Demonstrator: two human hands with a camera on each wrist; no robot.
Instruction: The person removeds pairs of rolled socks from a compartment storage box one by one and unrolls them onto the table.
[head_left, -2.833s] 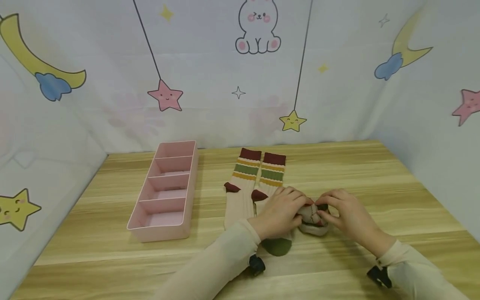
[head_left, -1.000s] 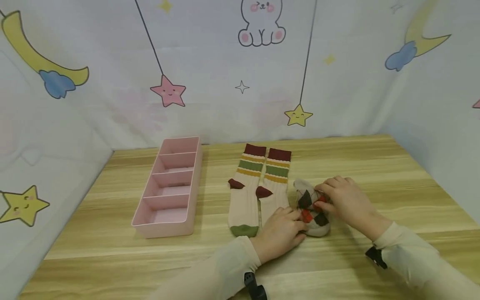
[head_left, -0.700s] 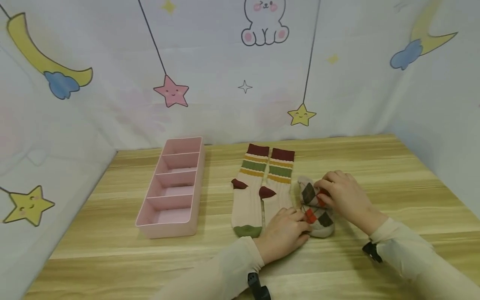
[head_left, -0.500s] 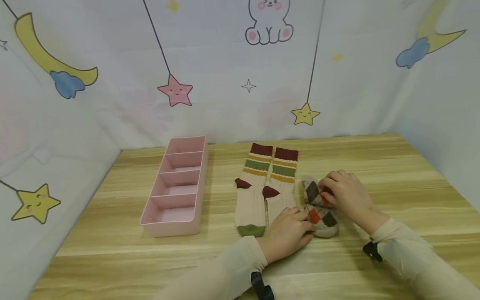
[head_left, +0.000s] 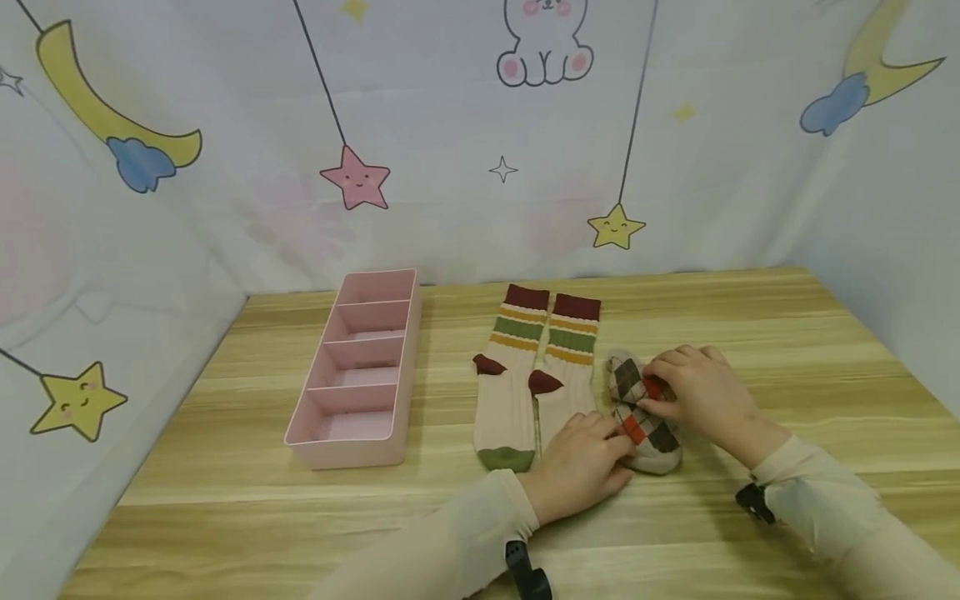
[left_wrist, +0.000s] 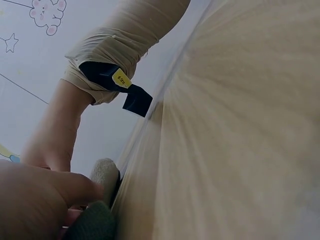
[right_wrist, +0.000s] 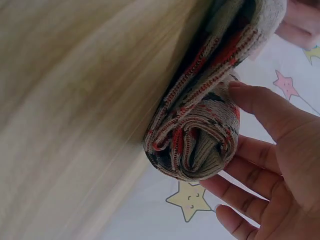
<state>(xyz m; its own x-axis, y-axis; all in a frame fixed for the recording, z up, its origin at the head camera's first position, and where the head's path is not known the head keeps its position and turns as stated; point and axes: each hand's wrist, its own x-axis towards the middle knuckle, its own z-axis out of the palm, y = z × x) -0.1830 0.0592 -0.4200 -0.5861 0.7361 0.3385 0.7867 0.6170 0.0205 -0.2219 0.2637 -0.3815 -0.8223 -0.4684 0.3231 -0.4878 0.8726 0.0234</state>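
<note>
A grey argyle sock bundle (head_left: 654, 446) with red and dark diamonds lies on the table, its far end rolled over. My right hand (head_left: 705, 396) grips that roll, thumb on the near side and fingers behind it. In the right wrist view the coiled layers of the roll (right_wrist: 195, 135) show between thumb and fingers. My left hand (head_left: 577, 467) rests its fingertips on the bundle's left edge near the toe, with the thumb by the near end. Under the left hand, a striped cream sock (head_left: 562, 400) is partly covered; its twin (head_left: 504, 408) lies flat beside it.
A pink tray (head_left: 401, 417) with several compartments stands left of the striped socks. Behind the wooden table (head_left: 247, 517) hangs a white printed cloth (head_left: 450, 100), which also closes off both sides.
Both hands pinched the bunched argyle socks earlier. Since then my left hand has moved down toward the near end, and my right hand has the far part rolled. The head view has drifted left.
</note>
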